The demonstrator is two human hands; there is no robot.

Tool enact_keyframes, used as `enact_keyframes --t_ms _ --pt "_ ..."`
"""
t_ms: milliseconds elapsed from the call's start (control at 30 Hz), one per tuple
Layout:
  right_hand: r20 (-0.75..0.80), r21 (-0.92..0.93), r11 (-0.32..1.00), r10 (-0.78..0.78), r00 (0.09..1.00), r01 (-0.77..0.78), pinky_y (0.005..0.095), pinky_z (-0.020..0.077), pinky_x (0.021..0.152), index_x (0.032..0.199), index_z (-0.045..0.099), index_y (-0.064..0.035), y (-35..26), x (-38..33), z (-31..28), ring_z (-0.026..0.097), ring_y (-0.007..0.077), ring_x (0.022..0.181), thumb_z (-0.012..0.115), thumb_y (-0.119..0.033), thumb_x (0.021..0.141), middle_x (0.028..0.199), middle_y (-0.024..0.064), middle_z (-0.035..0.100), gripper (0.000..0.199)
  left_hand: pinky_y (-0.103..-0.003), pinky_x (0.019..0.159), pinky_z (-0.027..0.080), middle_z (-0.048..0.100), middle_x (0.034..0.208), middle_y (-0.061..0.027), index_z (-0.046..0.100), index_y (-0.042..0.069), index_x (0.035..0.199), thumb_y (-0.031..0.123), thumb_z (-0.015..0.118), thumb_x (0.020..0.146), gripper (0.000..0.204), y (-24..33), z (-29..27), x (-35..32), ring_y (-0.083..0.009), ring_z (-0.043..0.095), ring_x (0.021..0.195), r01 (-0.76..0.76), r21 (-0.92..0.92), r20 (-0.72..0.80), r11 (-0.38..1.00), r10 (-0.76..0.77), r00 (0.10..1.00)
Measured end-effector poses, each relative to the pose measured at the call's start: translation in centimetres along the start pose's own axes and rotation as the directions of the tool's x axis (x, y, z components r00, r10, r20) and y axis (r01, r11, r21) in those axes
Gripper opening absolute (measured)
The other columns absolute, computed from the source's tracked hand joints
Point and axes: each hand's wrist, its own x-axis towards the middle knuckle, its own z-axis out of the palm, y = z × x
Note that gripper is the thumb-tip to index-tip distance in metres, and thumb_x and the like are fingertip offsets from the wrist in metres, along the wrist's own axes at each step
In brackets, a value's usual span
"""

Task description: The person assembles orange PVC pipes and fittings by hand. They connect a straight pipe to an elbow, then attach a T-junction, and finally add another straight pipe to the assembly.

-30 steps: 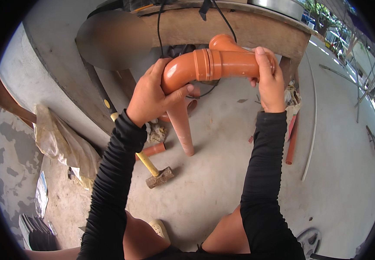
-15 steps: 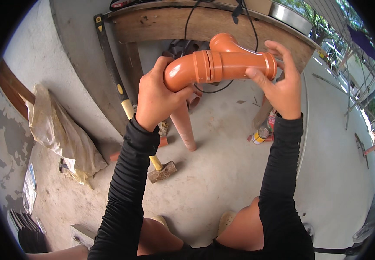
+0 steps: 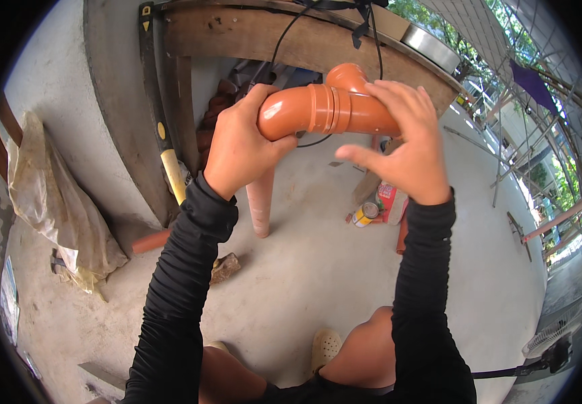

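1. In the head view, the wooden table (image 3: 237, 30) is the landmark. The orange pipe fitting (image 3: 318, 108), a bend joined to a branched piece, is held up on the table's near side.
2. The left hand (image 3: 242, 149) is wrapped round the bend; this grip probably bears the weight, leaving the other hand free.
3. The right hand (image 3: 405, 145) is spread wide at the branched end, thumb well away from the fingers. I cannot tell whether the fingertips touch; the loose posture suggests steadying or adjusting rather than gripping.
4. A pinkish pipe (image 3: 260, 205) slants to the floor before the table. Its top is behind the left hand, so whether it meets the fitting is unclear.
5. The sledgehammer (image 3: 151, 81) slopes up by the table's left end, head on the floor, seemingly propped there out of the way.
6. Near the floor, below the table's right part, are a yellow-and-white can (image 3: 365, 214) and a red packet (image 3: 390, 202). Both carry printed labels, but the lettering is too small to make out.
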Motion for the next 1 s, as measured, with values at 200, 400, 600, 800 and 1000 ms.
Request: enact_keyframes --t_ms 200,400,600,800,1000 --pt "0.199 0.344 0.931 0.055 0.979 -0.122 0.0398 0.0453 0.117 0.144 0.065 -0.0023 6.7 9.6 -1.4 0.069 0.0221 0.122 0.035 -0.071 0.111 0.133 0.0146 0.073 0.082 -0.038 0.09 0.062 0.079 0.106 -0.016 0.067 0.001 0.125 0.01 0.082 0.072 0.056 -0.2 -0.5 -0.5 -0.0267 0.079 0.096 0.044 -0.006 0.086 0.999 -0.043 0.995" --pt "0.648 0.559 0.58 0.14 0.749 -0.592 0.0376 0.0508 0.112 0.14 0.067 -0.0001 9.5 8.4 -0.7 0.068 0.021 0.124 0.036 -0.079 0.106 0.133 0.0165 0.072 0.091 -0.039 0.086 0.062 0.078 0.103 -0.016 0.066 0.001 0.125 0.01 0.085 0.071 0.058 0.2 -0.6 -0.7 -0.0275 0.078 0.094 0.048 -0.061 0.107 0.997 -0.041 0.993" --pt "0.4 0.592 0.643 0.289 0.87 -0.486 0.0372 0.052 0.114 0.142 0.064 0.0026 5.6 6.1 -1.1 0.066 0.0222 0.129 0.051 -0.054 0.113 0.136 0.0157 0.07 0.064 -0.039 0.086 0.063 0.079 0.104 -0.0169 0.066 0.001 0.125 0.009 0.083 0.073 0.055 -0.3 -1.2 -0.7 -0.0299 0.079 0.093 0.017 -0.001 0.057 1.0 -0.017 0.998" --pt "0.037 0.329 0.93 0.16 0.986 -0.163 0.0411 0.0523 0.109 0.139 0.067 -0.0033 -1.2 1.9 -2.1 0.068 0.0268 0.127 0.086 -0.036 0.093 0.136 0.0139 0.071 0.06 -0.039 0.088 0.063 0.079 0.106 -0.0167 0.066 0.002 0.125 0.009 0.08 0.076 0.052 -1.0 -2.0 -0.4 -0.0289 0.08 0.095 0.087 0.036 0.002 0.996 -0.087 0.996" --pt "-0.082 0.049 0.999 0.024 0.996 -0.02 0.0485 0.0485 0.113 0.144 0.064 -0.0101 -1.8 0.4 2.4 0.056 0.0364 0.139 0.096 -0.033 0.076 0.145 0.0122 0.065 0.079 -0.038 0.089 0.062 0.079 0.106 -0.0162 0.066 0.002 0.126 0.01 0.08 0.077 0.052 -1.1 -2.1 -0.5 -0.0272 0.079 0.096 0.074 0.013 0.004 0.997 -0.074 0.997"
